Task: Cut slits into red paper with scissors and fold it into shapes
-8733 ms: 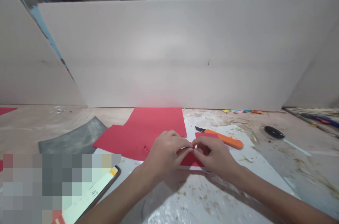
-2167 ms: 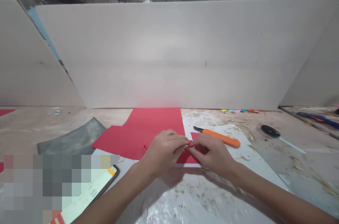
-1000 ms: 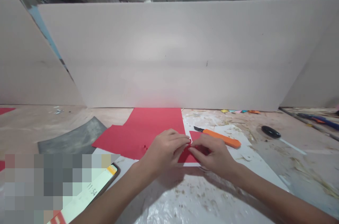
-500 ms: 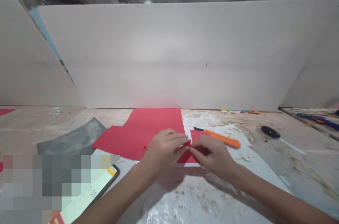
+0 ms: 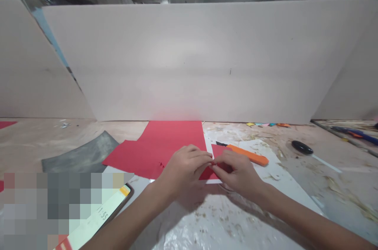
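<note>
My left hand and my right hand meet at the middle of the work surface, fingertips nearly touching. Both are closed in a pinch on a small piece of red paper, mostly hidden by the fingers. Beneath and behind my left hand lie large red paper sheets, with tiny dark red scraps near the wrist. A smaller red piece shows just beyond my right hand. Beside it rests an orange utility knife with a dark blade.
A phone lies at lower left, near a grey curved sheet. To the right are a black-handled tool and several blue pens or tools. A white board stands upright behind. Small coloured scraps lie at its foot.
The fingertips have shifted slightly, and less of the small red piece shows between them. Everything else lies as before.
</note>
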{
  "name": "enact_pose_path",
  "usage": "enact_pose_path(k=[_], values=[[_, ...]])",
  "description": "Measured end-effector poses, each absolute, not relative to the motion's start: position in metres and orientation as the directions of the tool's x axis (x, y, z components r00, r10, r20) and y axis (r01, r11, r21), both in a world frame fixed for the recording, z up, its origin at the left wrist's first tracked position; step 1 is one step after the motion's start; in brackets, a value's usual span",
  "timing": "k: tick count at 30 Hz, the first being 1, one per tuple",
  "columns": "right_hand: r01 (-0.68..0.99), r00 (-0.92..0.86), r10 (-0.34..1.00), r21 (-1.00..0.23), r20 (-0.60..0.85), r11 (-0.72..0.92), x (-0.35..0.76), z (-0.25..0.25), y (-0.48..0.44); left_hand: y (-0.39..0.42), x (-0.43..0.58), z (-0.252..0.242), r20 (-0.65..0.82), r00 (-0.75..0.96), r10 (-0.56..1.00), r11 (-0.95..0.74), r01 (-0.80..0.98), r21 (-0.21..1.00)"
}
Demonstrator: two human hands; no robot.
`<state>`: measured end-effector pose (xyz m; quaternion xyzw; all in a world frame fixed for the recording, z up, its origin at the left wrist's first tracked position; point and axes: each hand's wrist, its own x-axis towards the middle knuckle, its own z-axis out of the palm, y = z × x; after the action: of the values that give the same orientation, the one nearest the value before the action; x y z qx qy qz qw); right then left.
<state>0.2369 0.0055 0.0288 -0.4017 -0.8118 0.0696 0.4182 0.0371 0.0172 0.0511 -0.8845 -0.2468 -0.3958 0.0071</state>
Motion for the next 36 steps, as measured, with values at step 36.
enact_pose_path(k=[36], values=[[0.564, -0.357, 0.727, -0.485, 0.586, 0.668, 0.2365, 0.0327, 0.0023, 0.0153, 0.0338, 0.0560, 0.623, 0.615, 0.484, -0.867, 0.434, 0.245]])
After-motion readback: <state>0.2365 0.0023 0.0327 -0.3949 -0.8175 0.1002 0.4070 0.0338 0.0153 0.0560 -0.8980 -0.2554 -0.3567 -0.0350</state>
